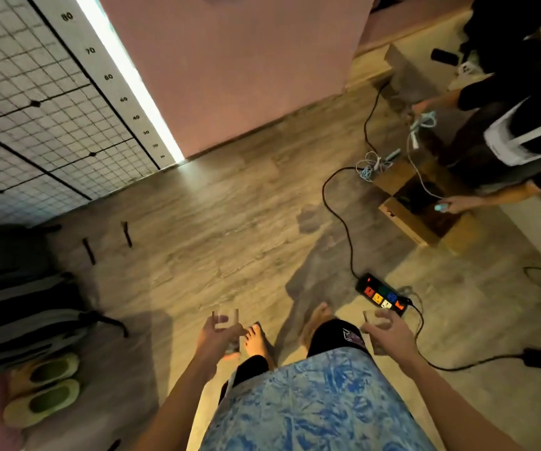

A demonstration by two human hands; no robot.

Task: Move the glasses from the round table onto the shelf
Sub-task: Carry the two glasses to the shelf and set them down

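Observation:
I look down at a wooden floor with a clear drinking glass in each hand. My left hand (215, 336) grips one glass (227, 319) from the side, held upright above my bare left foot. My right hand (391, 333) wraps around a second glass (373, 317) just in front of a power strip. Both glasses look empty. Neither the round table nor the shelf is in view.
A black power strip (383, 296) with coloured sockets and its cable (337, 209) lie on the floor at right. Another person (507, 125) crouches by an open cardboard box (425, 216). A wire grid panel (34, 109) leans at left, above striped bags (18, 304) and green slippers (47, 385).

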